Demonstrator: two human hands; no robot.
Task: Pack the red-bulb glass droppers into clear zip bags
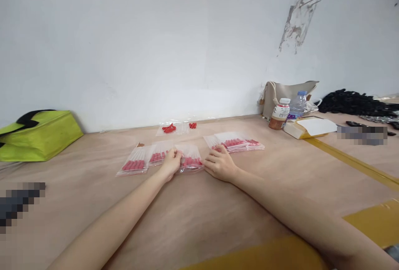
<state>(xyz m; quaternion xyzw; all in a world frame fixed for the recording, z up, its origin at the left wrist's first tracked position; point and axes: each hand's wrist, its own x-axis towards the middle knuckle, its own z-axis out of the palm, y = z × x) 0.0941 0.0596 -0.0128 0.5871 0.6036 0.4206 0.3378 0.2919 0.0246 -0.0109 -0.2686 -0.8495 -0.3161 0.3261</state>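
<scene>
A clear plastic zip bag [188,153] with several red cylindrical pieces inside lies flat on the table between my hands. My left hand [172,164] pinches its left edge between thumb and fingers. At its right edge are the curled fingertips of my right hand [220,164], closed on the bag's border; my right thumb is hidden. Two similar filled bags lie to the left: the near one [158,153] beside my left hand and another zip bag [134,161] farther out. Just beyond my right hand rests an overlapping stack of filled bags [235,142].
Loose red pieces [169,128] lie on clear plastic near the wall, with a smaller red cluster [193,125] beside them. A yellow-green bag [40,135] stands at left. Toward the right are a drink bottle [279,114], a clear bottle [298,104], an opened box [307,128] and a black heap [352,104].
</scene>
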